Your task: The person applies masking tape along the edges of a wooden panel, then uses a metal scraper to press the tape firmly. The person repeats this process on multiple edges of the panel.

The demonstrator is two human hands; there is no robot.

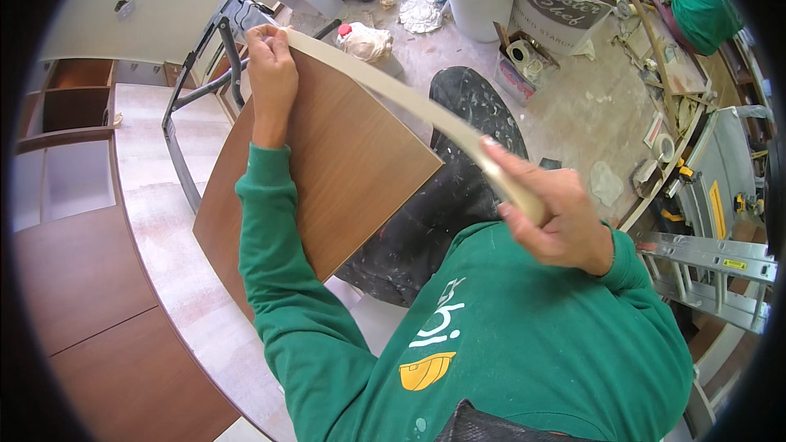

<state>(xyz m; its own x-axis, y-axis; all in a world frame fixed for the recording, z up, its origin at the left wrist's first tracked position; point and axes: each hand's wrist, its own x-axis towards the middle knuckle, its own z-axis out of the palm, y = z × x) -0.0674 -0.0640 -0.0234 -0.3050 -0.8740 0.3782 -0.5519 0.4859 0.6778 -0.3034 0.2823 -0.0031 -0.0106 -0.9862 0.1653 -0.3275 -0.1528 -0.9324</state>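
A long, pale beige, curved strip [401, 95] meets the far corner of a tilted, flat brown wood-grain panel [360, 160] and bows clear past its right corner.

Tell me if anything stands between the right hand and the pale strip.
Nothing visible does: the right hand grips the pale strip directly, and the left hand holds its far end at a corner of the brown panel.

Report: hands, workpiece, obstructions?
Left hand holding beige flat strip at corner of brown wood-grain panel; right hand gripping strip; paint-spattered black trouser knee beneath strip.
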